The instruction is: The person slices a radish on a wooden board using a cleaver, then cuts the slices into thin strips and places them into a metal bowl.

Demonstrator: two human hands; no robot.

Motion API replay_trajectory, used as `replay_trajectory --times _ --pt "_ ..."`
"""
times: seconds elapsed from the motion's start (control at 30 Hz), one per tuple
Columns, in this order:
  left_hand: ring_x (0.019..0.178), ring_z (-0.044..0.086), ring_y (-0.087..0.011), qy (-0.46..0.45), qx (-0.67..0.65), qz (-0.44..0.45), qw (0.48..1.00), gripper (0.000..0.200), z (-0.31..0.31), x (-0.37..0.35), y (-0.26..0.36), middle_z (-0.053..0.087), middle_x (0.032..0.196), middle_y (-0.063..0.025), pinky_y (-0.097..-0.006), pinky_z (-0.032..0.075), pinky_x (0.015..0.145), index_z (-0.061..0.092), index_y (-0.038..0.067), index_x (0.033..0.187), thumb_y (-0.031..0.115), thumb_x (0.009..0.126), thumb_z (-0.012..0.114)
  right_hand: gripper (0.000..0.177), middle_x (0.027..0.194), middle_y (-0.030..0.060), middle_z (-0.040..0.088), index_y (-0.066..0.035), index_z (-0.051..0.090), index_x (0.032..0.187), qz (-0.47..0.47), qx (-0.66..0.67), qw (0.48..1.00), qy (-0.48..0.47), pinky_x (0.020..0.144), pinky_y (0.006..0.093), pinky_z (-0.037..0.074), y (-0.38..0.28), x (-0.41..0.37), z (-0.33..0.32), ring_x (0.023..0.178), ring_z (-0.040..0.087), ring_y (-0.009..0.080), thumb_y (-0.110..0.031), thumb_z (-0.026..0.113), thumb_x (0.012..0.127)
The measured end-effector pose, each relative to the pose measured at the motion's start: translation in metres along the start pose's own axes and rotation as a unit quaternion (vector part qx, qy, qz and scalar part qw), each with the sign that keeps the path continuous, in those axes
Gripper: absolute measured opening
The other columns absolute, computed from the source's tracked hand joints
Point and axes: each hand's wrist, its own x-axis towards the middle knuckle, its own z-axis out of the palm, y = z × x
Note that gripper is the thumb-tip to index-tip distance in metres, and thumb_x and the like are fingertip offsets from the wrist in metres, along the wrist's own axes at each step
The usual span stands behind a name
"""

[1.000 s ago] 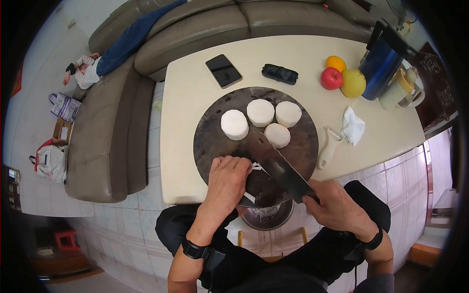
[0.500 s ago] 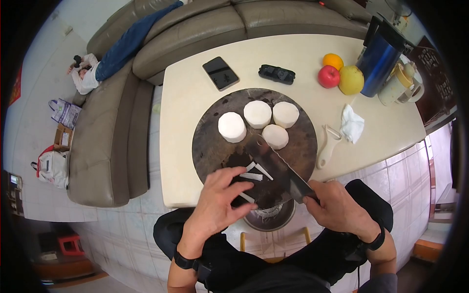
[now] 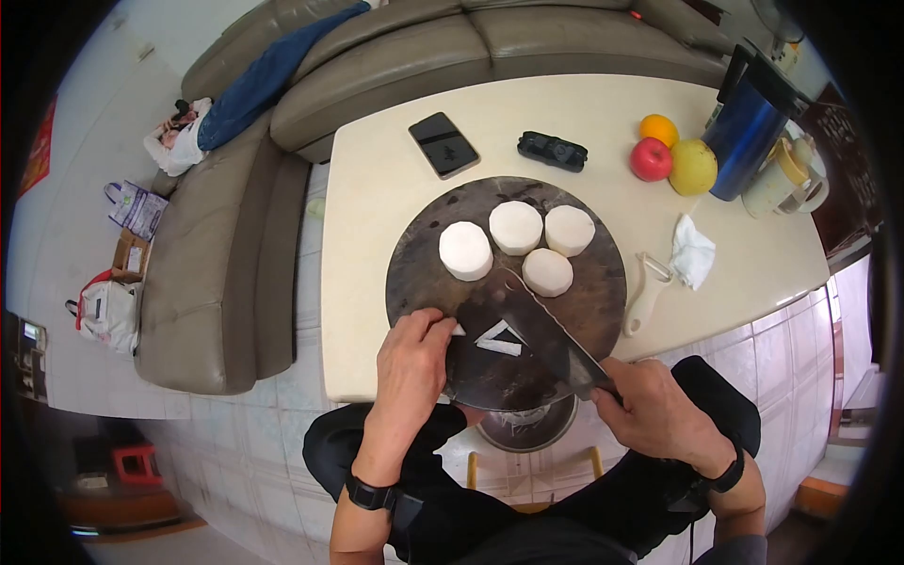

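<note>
On the round dark board stand several thick white discs, one of them a white disc at the left of the group. My right hand is wrapped round the handle of a wide-bladed knife, whose blade lies over the board and points up and left. At the board's lower left edge my left hand has its fingers together around a small white strip, of which only the tip shows. Between the hands lie loose white strips.
The board rests on a cream table. Behind it are a phone, a black case, fruit and a blue jug. Right are a peeler and tissue. A metal bowl sits below. A person lies on the sofa.
My left hand has moved left, away from the loose strips, and its fingers have closed around a strip. The knife stays in my right hand. The whole view has shifted slightly.
</note>
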Motion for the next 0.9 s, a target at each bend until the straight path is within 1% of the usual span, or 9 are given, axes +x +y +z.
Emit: replay_trajectory --times 0.13,0.23,0.27,0.33,0.37,0.43,0.57,0.63,0.9 --pt "0.096 0.061 -0.0348 0.092 0.002 0.045 0.995 0.028 0.011 0.006 0.006 0.063 0.106 -0.0153 -0.0407 0.051 0.081 0.066 0.001 0.103 -0.002 0.075 0.068 0.013 0.06 0.0216 0.055 0.001 0.052 0.079 0.011 0.009 1.0 -0.02 0.055 0.0492 0.044 0.001 -0.001 -0.001 0.061 0.058 0.0433 -0.007 0.061 0.083" --pt "0.104 0.06 -0.0328 0.026 -0.043 0.167 0.985 0.031 0.022 -0.007 0.004 0.062 0.113 -0.0158 -0.0437 0.049 0.089 0.064 -0.001 0.106 0.006 0.076 0.068 0.011 0.066 0.0258 0.058 0.002 0.057 0.086 0.059 0.004 0.998 -0.02 0.057 0.0522 0.043 -0.009 0.0 -0.007 0.066 0.057 0.0474 -0.008 0.061 0.083" --pt "0.109 0.058 -0.0321 0.031 -0.044 0.19 0.98 0.033 0.029 -0.01 0.007 0.062 0.116 -0.0153 -0.0416 0.047 0.092 0.064 -0.001 0.109 0.006 0.077 0.067 0.012 0.065 0.0251 0.057 0.002 0.058 0.087 0.033 -0.009 0.999 0.009 0.057 0.0512 0.043 -0.001 -0.002 -0.002 0.064 0.058 0.0458 -0.009 0.06 0.083" --pt "0.114 0.053 -0.0306 -0.055 -0.036 0.184 0.981 0.043 0.022 -0.009 0.015 0.059 0.122 -0.0138 -0.0411 0.044 0.095 0.062 -0.004 0.113 0.006 0.072 0.064 0.014 0.061 0.0226 0.056 0.002 0.058 0.085 0.093 0.012 0.996 -0.003 0.055 0.0483 0.044 -0.013 0.0 -0.006 0.059 0.058 0.0423 -0.01 0.063 0.08" --pt "0.112 0.053 -0.0293 -0.034 -0.041 0.193 0.98 0.044 0.027 -0.01 0.015 0.059 0.12 -0.0127 -0.0401 0.044 0.093 0.061 -0.004 0.114 0.008 0.072 0.06 0.016 0.058 0.0205 0.055 0.004 0.059 0.088 0.173 0.053 0.984 -0.007 0.051 0.0415 0.046 -0.029 -0.003 -0.011 0.052 0.06 0.0346 -0.011 0.062 0.082" --pt "0.11 0.053 -0.0282 -0.092 -0.04 0.174 0.98 0.042 0.022 -0.01 0.02 0.06 0.115 -0.0118 -0.0378 0.043 0.092 0.06 -0.004 0.115 0.008 0.075 0.058 0.016 0.064 0.0163 0.062 0.004 0.06 0.098 0.007 0.031 0.999 -0.008 0.046 0.0356 0.045 0.009 -0.006 0.0 0.047 0.059 0.0238 -0.009 0.057 0.09" --pt "0.105 0.053 -0.0262 -0.093 -0.053 0.171 0.98 0.043 0.027 -0.011 0.02 0.058 0.108 -0.0107 -0.0358 0.042 0.089 0.06 -0.003 0.114 0.004 0.072 0.061 0.019 0.066 0.0205 0.062 0.005 0.06 0.102 0.03 0.009 0.999 -0.037 0.05 0.0393 0.046 0.01 -0.005 0.002 0.051 0.061 0.0283 -0.011 0.055 0.091" --pt "0.102 0.053 -0.0261 -0.09 -0.061 0.169 0.98 0.044 0.025 -0.013 0.018 0.057 0.105 -0.0107 -0.0359 0.042 0.088 0.059 -0.003 0.114 0.002 0.07 0.062 0.019 0.063 0.018 0.061 0.004 0.06 0.103 -0.058 -0.009 0.998 0.0 0.049 0.0382 0.046 0.016 -0.004 0.007 0.05 0.061 0.0274 -0.011 0.056 0.091" --pt "0.098 0.053 -0.0265 -0.078 -0.075 0.16 0.981 0.035 0.027 -0.02 0.015 0.054 0.102 -0.0119 -0.0359 0.043 0.085 0.06 -0.002 0.11 0.004 0.075 0.058 0.019 0.061 0.0142 0.059 0.003 0.06 0.106 0.018 0.011 0.999 -0.039 0.047 0.0351 0.045 0.012 -0.003 0.009 0.048 0.059 0.0218 -0.009 0.056 0.092"
